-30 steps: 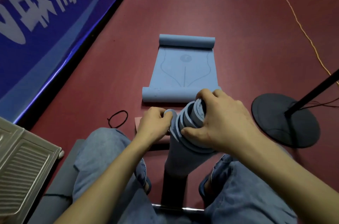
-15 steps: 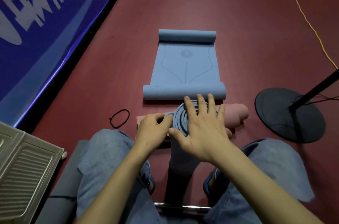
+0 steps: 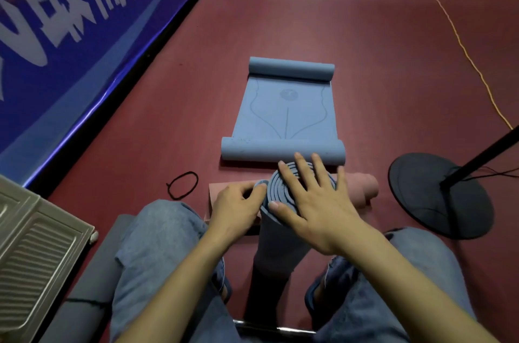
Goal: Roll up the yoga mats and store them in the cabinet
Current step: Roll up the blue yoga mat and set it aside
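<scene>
A rolled blue yoga mat (image 3: pixel 276 241) stands upright on the floor between my knees. My right hand (image 3: pixel 311 199) lies flat on its spiral top end with straight fingers. My left hand (image 3: pixel 234 208) grips the roll's left side near the top, fingers curled against the outer layer. Behind it a pink rolled mat (image 3: pixel 362 188) lies crosswise on the floor. Farther off, a second blue mat (image 3: pixel 283 115) lies partly spread, curled up at both ends.
A black elastic band (image 3: pixel 182 185) lies on the red floor to the left. A black round stand base (image 3: pixel 438 196) with a pole sits right. A grey cabinet door (image 3: pixel 36 255) and a dark grey rolled mat (image 3: pixel 84 295) are at lower left. A blue banner (image 3: pixel 84 20) lines the left.
My right hand went from gripping the uneven, telescoped top of the roll to lying flat on it, and the layers now sit level. The left hand stayed at the side.
</scene>
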`<state>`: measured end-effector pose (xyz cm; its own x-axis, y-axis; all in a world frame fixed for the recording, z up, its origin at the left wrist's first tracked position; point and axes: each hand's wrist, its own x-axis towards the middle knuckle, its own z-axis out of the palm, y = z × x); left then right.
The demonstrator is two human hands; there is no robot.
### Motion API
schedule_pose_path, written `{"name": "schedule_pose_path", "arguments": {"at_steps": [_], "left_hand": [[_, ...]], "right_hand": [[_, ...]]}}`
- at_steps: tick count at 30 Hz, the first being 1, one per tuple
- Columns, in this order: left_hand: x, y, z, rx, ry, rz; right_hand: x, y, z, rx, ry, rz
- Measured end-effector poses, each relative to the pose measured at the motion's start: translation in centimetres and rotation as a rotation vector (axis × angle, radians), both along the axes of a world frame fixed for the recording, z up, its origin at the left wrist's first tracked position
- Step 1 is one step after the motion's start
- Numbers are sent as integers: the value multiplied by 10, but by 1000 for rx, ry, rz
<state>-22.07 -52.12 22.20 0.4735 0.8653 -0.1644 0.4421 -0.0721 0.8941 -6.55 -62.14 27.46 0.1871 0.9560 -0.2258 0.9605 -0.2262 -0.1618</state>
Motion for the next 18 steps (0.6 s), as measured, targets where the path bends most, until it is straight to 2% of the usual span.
{"name": "schedule_pose_path", "arguments": {"at_steps": [3, 7, 10, 12, 15, 18], "left_hand": [[1, 2, 4, -42, 7, -10], [-1, 9, 3, -24, 36, -44], [0, 7, 5, -109, -73, -22], [1, 7, 7, -54, -87, 48], [2, 14, 5, 68, 9, 105], [5, 17, 4, 48, -9, 127]], "right_hand": [[2, -1, 1, 20, 35, -7], [-1, -11, 8, 423, -86, -63], [7, -11, 4, 257, -29, -163], [16, -8, 0, 178, -28, -160], [6, -8, -1, 136, 53, -112], [-13, -11, -7, 172, -43, 22]]}}
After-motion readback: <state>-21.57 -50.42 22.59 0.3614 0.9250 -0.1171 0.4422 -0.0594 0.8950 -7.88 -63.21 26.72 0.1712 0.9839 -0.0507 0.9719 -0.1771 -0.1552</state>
